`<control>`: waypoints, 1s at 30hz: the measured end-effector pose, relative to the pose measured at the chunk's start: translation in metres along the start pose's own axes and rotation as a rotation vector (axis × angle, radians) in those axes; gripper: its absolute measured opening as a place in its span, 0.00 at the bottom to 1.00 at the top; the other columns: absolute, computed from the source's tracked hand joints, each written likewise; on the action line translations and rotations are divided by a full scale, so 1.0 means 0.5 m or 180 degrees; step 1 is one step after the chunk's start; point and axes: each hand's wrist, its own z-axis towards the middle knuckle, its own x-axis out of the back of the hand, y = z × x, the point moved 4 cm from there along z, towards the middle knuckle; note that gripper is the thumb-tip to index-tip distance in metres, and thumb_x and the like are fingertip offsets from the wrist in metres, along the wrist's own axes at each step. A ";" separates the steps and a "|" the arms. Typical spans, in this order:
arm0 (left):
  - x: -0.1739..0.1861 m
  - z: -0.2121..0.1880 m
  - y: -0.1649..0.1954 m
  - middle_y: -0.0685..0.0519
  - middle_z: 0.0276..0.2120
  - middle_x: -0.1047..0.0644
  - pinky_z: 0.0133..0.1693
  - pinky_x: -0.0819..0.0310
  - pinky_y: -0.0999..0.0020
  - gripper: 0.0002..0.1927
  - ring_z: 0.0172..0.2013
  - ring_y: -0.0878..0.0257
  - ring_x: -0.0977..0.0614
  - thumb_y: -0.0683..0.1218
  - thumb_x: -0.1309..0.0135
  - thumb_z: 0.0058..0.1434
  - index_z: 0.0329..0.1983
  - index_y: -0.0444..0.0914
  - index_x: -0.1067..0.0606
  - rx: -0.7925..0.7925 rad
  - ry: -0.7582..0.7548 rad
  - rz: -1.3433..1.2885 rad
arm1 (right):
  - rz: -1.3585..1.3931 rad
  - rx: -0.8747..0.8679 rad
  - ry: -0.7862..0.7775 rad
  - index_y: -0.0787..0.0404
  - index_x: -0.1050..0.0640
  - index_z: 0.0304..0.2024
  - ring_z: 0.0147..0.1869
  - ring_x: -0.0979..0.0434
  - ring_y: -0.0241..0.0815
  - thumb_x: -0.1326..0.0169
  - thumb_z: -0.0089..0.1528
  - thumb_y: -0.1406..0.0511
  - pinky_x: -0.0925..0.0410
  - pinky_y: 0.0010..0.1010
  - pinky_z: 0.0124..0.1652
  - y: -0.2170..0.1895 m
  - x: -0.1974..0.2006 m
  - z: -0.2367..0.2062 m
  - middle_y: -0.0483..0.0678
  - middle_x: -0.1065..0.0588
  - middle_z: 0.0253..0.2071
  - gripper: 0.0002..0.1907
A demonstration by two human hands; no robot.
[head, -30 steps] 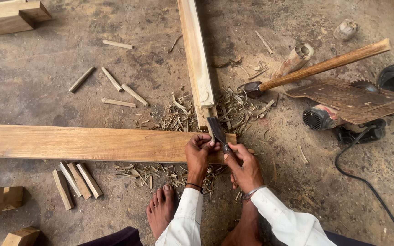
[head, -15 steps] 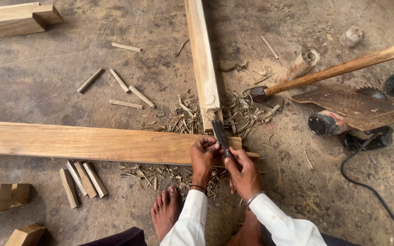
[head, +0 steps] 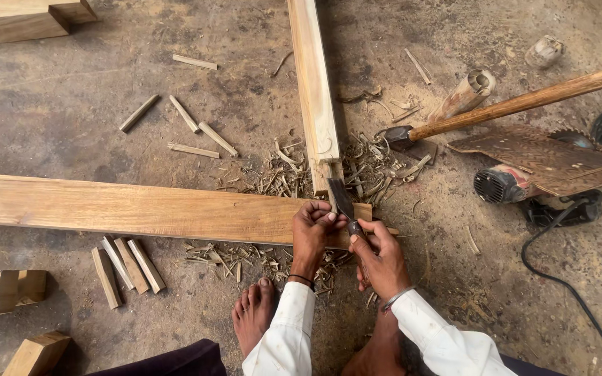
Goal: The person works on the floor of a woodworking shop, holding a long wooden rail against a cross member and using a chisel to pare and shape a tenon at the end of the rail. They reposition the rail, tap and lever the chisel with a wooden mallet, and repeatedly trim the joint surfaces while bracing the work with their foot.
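Both hands, left hand & right hand, stay clamped on the chisel, blade at the plank joint. Little changed vs. earlier; no labels visible.

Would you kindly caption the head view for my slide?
Both hands, left hand and right hand, grip a chisel at a plank joint amid shavings.
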 end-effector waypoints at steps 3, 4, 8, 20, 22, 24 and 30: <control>-0.002 0.007 0.006 0.45 0.34 0.19 0.39 0.13 0.67 0.08 0.34 0.58 0.14 0.29 0.50 0.63 0.43 0.30 0.28 -0.0001 0.0005 0.0034 | -0.0322 0.0052 -0.0072 0.58 0.32 0.64 0.15 0.29 0.35 0.47 0.64 0.60 0.35 0.31 0.13 -0.017 0.007 0.001 0.51 0.20 0.36 0.26; -0.005 0.010 0.006 0.45 0.34 0.20 0.39 0.13 0.66 0.08 0.34 0.57 0.14 0.28 0.50 0.63 0.43 0.30 0.28 0.0008 0.0025 0.0052 | -0.0400 0.0023 -0.0058 0.57 0.32 0.64 0.15 0.29 0.35 0.47 0.64 0.60 0.34 0.30 0.13 -0.021 0.010 0.007 0.51 0.20 0.36 0.26; -0.018 0.013 0.000 0.45 0.36 0.20 0.41 0.12 0.67 0.08 0.36 0.58 0.13 0.28 0.52 0.64 0.44 0.30 0.29 -0.0009 0.0001 0.0097 | -0.0855 -0.0006 0.0111 0.56 0.31 0.65 0.14 0.30 0.35 0.48 0.65 0.61 0.34 0.31 0.12 -0.029 0.023 0.029 0.49 0.19 0.36 0.25; -0.026 -0.002 -0.016 0.43 0.37 0.20 0.42 0.13 0.68 0.07 0.36 0.58 0.14 0.29 0.51 0.64 0.44 0.28 0.30 -0.0120 -0.0034 0.0160 | -0.0983 0.0159 0.0178 0.56 0.29 0.62 0.15 0.30 0.33 0.49 0.67 0.62 0.33 0.30 0.13 -0.057 0.013 0.053 0.53 0.19 0.36 0.20; -0.022 -0.006 -0.017 0.44 0.37 0.19 0.40 0.13 0.68 0.08 0.36 0.59 0.14 0.29 0.51 0.63 0.44 0.28 0.29 -0.0061 -0.0034 0.0184 | -0.0905 0.0139 0.0244 0.54 0.30 0.62 0.14 0.30 0.35 0.49 0.66 0.62 0.34 0.32 0.12 -0.060 0.011 0.049 0.52 0.20 0.37 0.21; -0.018 -0.007 -0.009 0.44 0.37 0.19 0.40 0.13 0.69 0.09 0.36 0.60 0.14 0.29 0.51 0.63 0.45 0.29 0.29 -0.0144 -0.0029 0.0184 | -0.0804 0.0189 0.0188 0.54 0.31 0.62 0.14 0.30 0.36 0.48 0.65 0.62 0.34 0.32 0.11 -0.063 0.005 0.043 0.51 0.20 0.36 0.22; -0.019 -0.017 -0.002 0.43 0.37 0.20 0.38 0.15 0.69 0.09 0.34 0.58 0.16 0.29 0.51 0.65 0.46 0.30 0.29 -0.0209 -0.0113 0.0192 | -0.0669 0.0099 0.0259 0.57 0.29 0.61 0.15 0.29 0.36 0.48 0.66 0.62 0.34 0.31 0.13 -0.065 -0.010 0.055 0.52 0.19 0.34 0.21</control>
